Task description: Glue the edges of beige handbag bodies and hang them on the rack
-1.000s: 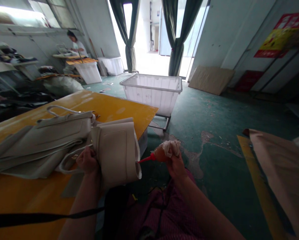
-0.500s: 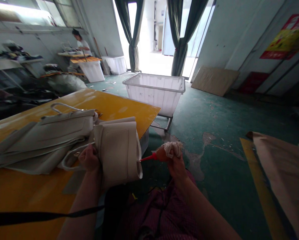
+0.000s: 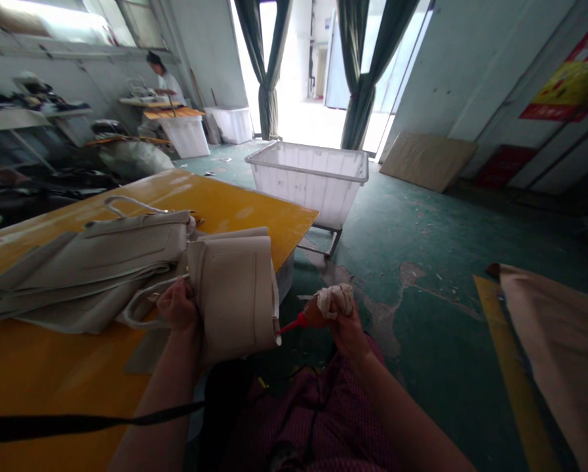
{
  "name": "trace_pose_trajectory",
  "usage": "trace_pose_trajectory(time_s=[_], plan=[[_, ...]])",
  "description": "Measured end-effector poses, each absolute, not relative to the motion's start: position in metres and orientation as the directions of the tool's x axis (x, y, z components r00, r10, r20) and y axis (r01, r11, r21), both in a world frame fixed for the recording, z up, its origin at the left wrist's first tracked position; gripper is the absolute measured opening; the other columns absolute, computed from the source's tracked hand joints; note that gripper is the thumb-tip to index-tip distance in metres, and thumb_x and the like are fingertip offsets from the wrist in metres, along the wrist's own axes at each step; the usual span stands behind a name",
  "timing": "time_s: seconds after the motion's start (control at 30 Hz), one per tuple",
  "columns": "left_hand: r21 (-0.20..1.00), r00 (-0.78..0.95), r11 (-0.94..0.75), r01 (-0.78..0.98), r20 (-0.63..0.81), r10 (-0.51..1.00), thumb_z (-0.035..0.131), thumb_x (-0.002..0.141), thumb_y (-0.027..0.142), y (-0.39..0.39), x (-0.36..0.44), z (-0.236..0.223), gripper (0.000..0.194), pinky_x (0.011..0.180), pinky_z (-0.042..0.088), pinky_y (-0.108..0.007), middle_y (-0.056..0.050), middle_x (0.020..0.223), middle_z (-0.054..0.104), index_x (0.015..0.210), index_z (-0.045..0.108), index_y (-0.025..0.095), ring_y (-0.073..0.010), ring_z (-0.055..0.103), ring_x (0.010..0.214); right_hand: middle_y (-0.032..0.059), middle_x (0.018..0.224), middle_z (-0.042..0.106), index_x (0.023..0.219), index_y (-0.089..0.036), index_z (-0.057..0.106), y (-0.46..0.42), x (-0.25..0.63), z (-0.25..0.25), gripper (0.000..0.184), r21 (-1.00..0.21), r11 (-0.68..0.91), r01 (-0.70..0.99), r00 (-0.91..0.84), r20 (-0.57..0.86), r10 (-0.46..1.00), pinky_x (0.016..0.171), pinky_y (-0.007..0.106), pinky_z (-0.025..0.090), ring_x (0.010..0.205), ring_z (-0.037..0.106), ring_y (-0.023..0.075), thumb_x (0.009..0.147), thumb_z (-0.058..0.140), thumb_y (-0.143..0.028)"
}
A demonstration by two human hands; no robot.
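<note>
My left hand (image 3: 178,307) is closed on the near-left edge of a beige bag piece (image 3: 237,288), which hangs partly over the table's edge. In my right hand (image 3: 347,321) is a squeeze bottle (image 3: 314,313) with amber contents, a red nozzle and a pale cloth (image 3: 336,299) wrapped about its end. The nozzle tip meets the bag piece's open right edge, near the lower corner. A pale rope-like handle (image 3: 139,311) lies just left of my left hand. More flat beige bag pieces (image 3: 126,252) are stacked behind it on the table.
The yellow table (image 3: 235,200) spreads to the left. Past its corner a white plastic bin (image 3: 303,174) stands on a metal frame. At right lies brown sheet material (image 3: 549,341). A co-worker (image 3: 168,85) sits far left, near another white bin (image 3: 188,134).
The red nozzle has moved down along the bag piece's open edge toward the lower corner, and the edge gapes less there. My left hand keeps its hold. The view has shifted slightly.
</note>
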State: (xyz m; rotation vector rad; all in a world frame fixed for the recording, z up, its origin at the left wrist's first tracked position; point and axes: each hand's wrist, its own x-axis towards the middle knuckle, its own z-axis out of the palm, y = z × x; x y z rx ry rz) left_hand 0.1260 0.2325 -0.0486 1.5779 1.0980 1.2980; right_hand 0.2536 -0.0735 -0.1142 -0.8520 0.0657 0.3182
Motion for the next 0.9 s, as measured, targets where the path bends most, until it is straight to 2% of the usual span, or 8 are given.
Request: trace_pose_trajectory(time_s=[0.17, 0.3, 0.43, 0.57, 0.7, 0.9], plan=[[0.937, 0.095, -0.326, 0.125, 0.316, 0.944, 0.051, 0.086, 0.026, 0.236, 0.125, -0.054, 0.045, 0.056, 0.036, -0.027, 0.003, 0.043, 0.036, 0.043, 0.039, 0.022, -0.0115, 0.035, 0.048, -0.0058, 0.091, 0.072, 0.100, -0.030, 0.065, -0.077, 0.246, -0.120, 0.055, -0.725, 0.615, -0.311, 0.949, -0.200, 0.244, 0.075, 0.029, 0.054, 0.082, 0.065, 0.0159, 0.051, 0.088, -0.020], [0.944, 0.093, -0.311, 0.110, 0.302, 0.949, 0.052, 0.081, 0.035, 0.240, 0.125, -0.059, 0.041, 0.055, 0.035, -0.028, 0.003, 0.043, 0.035, 0.044, 0.040, 0.023, -0.0120, 0.035, 0.048, -0.0055, 0.091, 0.072, 0.101, -0.029, 0.064, -0.064, 0.257, -0.118, 0.055, -0.715, 0.645, -0.270, 0.963, -0.198, 0.184, 0.076, 0.029, 0.056, 0.086, 0.068, 0.0171, 0.052, 0.088, -0.022], [0.935, 0.130, -0.343, 0.092, 0.330, 0.935, 0.053, 0.076, 0.043, 0.241, 0.123, -0.060, 0.040, 0.053, 0.033, -0.028, 0.003, 0.045, 0.035, 0.044, 0.038, 0.025, -0.0128, 0.034, 0.049, -0.0060, 0.092, 0.074, 0.099, -0.027, 0.066, -0.057, 0.269, -0.116, 0.057, -0.689, 0.676, -0.262, 0.964, -0.220, 0.149, 0.071, 0.028, 0.059, 0.082, 0.070, 0.0172, 0.048, 0.092, -0.024], [0.912, 0.200, -0.374, 0.169, 0.340, 0.919, 0.050, 0.075, 0.053, 0.239, 0.121, -0.059, 0.041, 0.052, 0.033, -0.028, 0.002, 0.046, 0.035, 0.047, 0.043, 0.025, -0.0147, 0.036, 0.051, -0.0042, 0.093, 0.078, 0.098, -0.029, 0.071, -0.058, 0.278, -0.110, 0.051, -0.586, 0.734, -0.343, 0.939, -0.227, 0.258, 0.070, 0.033, 0.063, 0.082, 0.074, 0.0211, 0.053, 0.095, -0.033], [0.860, 0.283, -0.459, 0.223, 0.393, 0.875, 0.050, 0.078, 0.056, 0.232, 0.117, -0.048, 0.043, 0.054, 0.035, -0.028, 0.001, 0.047, 0.038, 0.050, 0.044, 0.024, -0.0162, 0.040, 0.053, -0.0014, 0.090, 0.081, 0.091, -0.027, 0.075, -0.044, 0.287, -0.089, 0.040, -0.500, 0.701, -0.509, 0.859, -0.238, 0.454, 0.072, 0.035, 0.064, 0.082, 0.076, 0.0229, 0.057, 0.096, -0.031], [0.732, 0.398, -0.589, 0.343, 0.455, 0.797, 0.043, 0.086, 0.053, 0.226, 0.107, -0.035, 0.046, 0.056, 0.035, -0.027, 0.001, 0.048, 0.041, 0.052, 0.040, 0.023, -0.0151, 0.042, 0.054, 0.0042, 0.090, 0.081, 0.088, -0.021, 0.076, 0.009, 0.297, -0.047, 0.017, -0.551, 0.501, -0.668, 0.656, -0.118, 0.745, 0.076, 0.038, 0.063, 0.084, 0.077, 0.0236, 0.076, 0.086, -0.029]])
